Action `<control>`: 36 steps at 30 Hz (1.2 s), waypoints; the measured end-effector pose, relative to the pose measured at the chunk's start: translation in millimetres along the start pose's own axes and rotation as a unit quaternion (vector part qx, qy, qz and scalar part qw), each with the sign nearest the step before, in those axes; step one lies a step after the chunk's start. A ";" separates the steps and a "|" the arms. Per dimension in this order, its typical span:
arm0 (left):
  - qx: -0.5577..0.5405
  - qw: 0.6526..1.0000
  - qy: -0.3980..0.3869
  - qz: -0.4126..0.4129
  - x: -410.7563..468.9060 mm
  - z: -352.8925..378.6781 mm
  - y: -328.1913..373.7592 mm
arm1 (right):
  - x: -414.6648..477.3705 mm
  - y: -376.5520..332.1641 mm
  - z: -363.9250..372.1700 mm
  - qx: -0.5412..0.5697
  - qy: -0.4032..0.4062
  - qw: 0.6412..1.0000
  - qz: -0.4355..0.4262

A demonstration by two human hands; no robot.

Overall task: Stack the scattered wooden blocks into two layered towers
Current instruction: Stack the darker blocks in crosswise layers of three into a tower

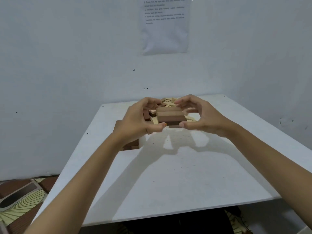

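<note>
The left hand (140, 119) and the right hand (200, 115) grasp one row of three blocks (169, 115) between them, one hand at each end. Each thumb presses a near corner of the row, and the fingers curl over towards its far side. The three blocks lie flat and side by side, long edges touching: pale tan farthest away, mid brown in the middle, dark brown nearest. The row sits level, midway between the two palms and raised off the worktop (168, 183), where the hands and forearms throw a shadow just below it. A sliver of brown shows under the row's near edge, but I cannot tell what it is.

Just behind the hands, at the far side of the worktop, lies a loose pile of blocks (168, 101). Most are pale, with a few reddish-brown ones on its left. Some lie at angles over others, and one pale block has a dark printed mark.

To the left, partly hidden by the left wrist and forearm, stands a brown stack (132, 144) near the worktop's left edge.

Beyond, a sheet of paper (165, 26) with blurred lines of print hangs on the white wall (67, 65). A patterned mat (20, 200) covers the floor at lower left.
</note>
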State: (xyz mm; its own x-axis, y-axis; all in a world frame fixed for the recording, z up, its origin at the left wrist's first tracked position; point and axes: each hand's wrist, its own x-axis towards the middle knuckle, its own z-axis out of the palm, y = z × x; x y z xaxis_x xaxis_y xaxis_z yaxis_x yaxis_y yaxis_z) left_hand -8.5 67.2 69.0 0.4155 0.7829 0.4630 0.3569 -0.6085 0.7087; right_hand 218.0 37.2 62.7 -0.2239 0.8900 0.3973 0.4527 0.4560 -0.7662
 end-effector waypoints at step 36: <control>0.011 0.995 -0.036 -0.092 -32.0 -93.3 -90.2 | 60.5 -5.7 116.0 0.039 -0.040 0.998 0.029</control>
State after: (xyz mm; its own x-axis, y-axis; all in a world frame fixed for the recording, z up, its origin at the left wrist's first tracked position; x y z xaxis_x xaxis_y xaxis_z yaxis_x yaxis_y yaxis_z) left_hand -132.1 109.1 40.0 0.4005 0.8702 0.2870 0.4494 -0.4595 0.7661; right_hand 101.8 89.4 32.6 -0.2682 0.9115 0.3118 0.3991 0.3998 -0.8252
